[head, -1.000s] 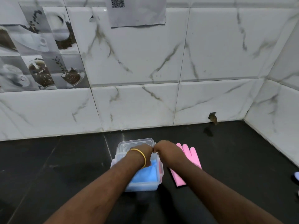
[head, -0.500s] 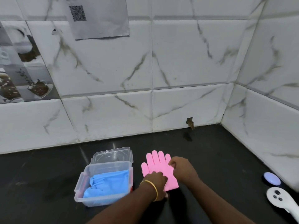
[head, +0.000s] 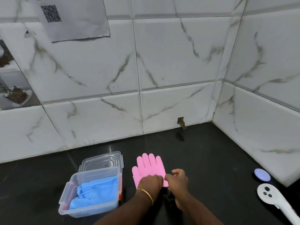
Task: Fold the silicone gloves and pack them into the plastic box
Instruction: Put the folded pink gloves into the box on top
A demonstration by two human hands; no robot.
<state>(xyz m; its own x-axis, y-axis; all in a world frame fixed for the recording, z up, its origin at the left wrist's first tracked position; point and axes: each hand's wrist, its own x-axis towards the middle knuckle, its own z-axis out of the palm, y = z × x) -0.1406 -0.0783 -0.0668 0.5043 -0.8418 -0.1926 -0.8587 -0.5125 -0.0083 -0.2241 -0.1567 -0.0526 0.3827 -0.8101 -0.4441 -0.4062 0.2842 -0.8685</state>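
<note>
A pink silicone glove [head: 148, 166] lies flat on the black counter, fingers pointing toward the wall. My left hand [head: 150, 183], with a gold bangle on the wrist, covers the glove's cuff end with curled fingers. My right hand [head: 177, 179] pinches the cuff's right edge beside it. To the left stands the clear plastic box [head: 68, 189] with a folded blue glove [head: 95, 190] inside. The box's clear lid [head: 102, 160] lies behind it, open.
A white handheld device [head: 274, 200] and a small lilac disc [head: 262, 174] lie at the right, near the side wall. Tiled walls close off the counter at the back and the right. A paper with a QR code [head: 74, 17] hangs on the back wall.
Both hands left the box with the blue glove and moved right onto the pink glove. The view swung right. Since half a second ago the hands have drawn together at the cuff.
</note>
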